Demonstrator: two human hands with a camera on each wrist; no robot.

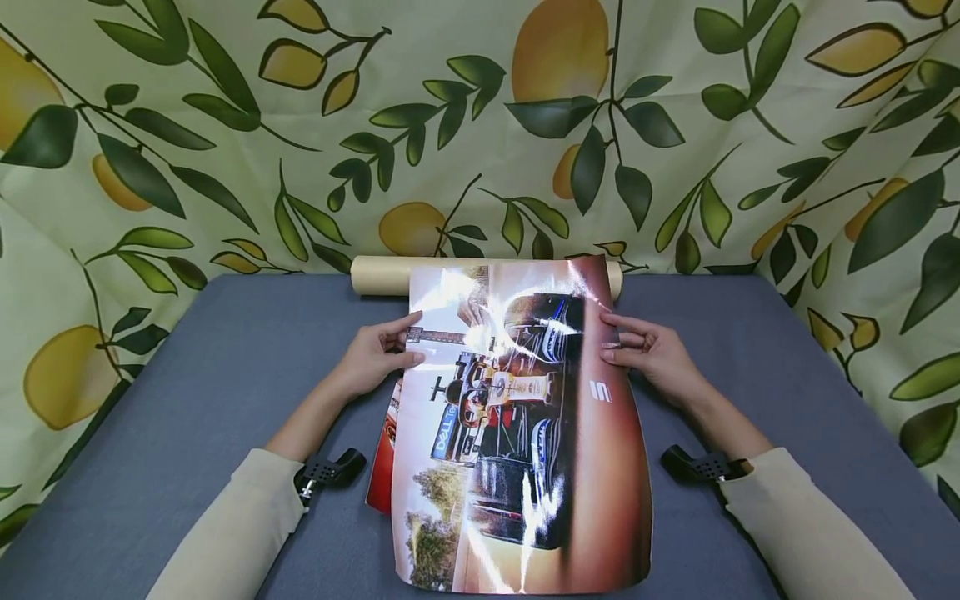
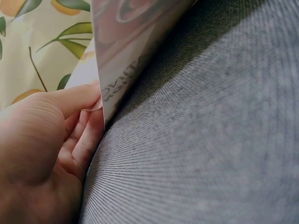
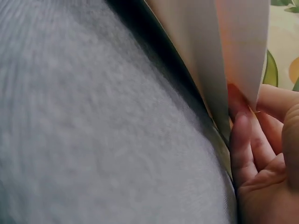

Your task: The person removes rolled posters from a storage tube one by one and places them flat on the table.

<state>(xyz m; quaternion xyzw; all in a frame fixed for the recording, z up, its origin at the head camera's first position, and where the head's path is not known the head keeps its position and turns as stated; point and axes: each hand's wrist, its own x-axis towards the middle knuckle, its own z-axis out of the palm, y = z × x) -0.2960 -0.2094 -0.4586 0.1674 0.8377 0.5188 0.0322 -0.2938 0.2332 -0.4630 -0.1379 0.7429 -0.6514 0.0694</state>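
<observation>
A glossy poster [image 1: 517,417] of a racing car is spread over the table, its picture turned sideways and its near end bowed. My left hand [image 1: 372,354] pinches the poster's left edge between thumb and fingers. On the opposite edge, my right hand [image 1: 651,354] pinches it in the same way. A second, red poster [image 1: 381,471] peeks out under the left side; most of it is hidden. The left wrist view shows my thumb against a sheet [image 2: 126,56] with faint lettering. In the right wrist view, my fingers [image 3: 261,144] are at the edges of two sheets.
A beige cardboard-coloured roll [image 1: 378,277] lies across the back of the grey cloth-covered table [image 1: 187,400], behind the poster's far end. A curtain [image 1: 300,167] printed with leaves and yellow fruit hangs around the back and sides. Black wrist devices [image 1: 330,469] sit at both cuffs.
</observation>
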